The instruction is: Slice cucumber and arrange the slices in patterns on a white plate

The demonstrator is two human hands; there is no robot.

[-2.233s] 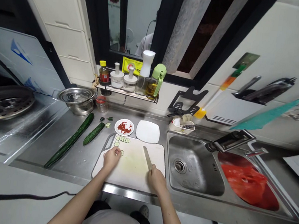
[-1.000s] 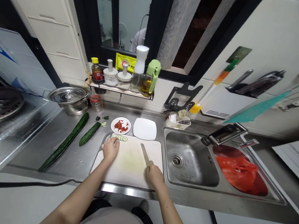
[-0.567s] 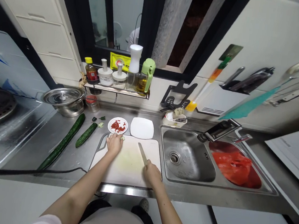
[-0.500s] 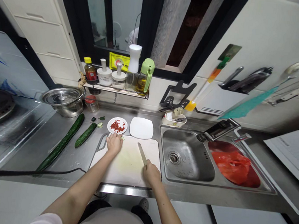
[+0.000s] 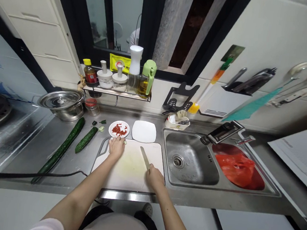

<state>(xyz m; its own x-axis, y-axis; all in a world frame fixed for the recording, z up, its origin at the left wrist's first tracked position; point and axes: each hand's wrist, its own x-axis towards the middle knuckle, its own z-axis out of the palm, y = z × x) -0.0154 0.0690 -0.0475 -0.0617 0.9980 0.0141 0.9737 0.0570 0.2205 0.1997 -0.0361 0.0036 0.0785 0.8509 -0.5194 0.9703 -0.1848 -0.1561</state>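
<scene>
While left hand (image 5: 117,147) half-hides cucumber slice (image 5: 125,142) | grip unclear | right hand (image 5: 155,177) grips knife (image 5: 145,158)

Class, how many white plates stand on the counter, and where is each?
2: a round plate holding red pieces, just beyond the left hand, and a square plate to its right, behind the cutting board. None seems hidden.

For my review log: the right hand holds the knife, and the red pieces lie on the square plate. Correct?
Not the square plate: the head view shows the red pieces on the round plate. The right hand does hold the knife.
</scene>
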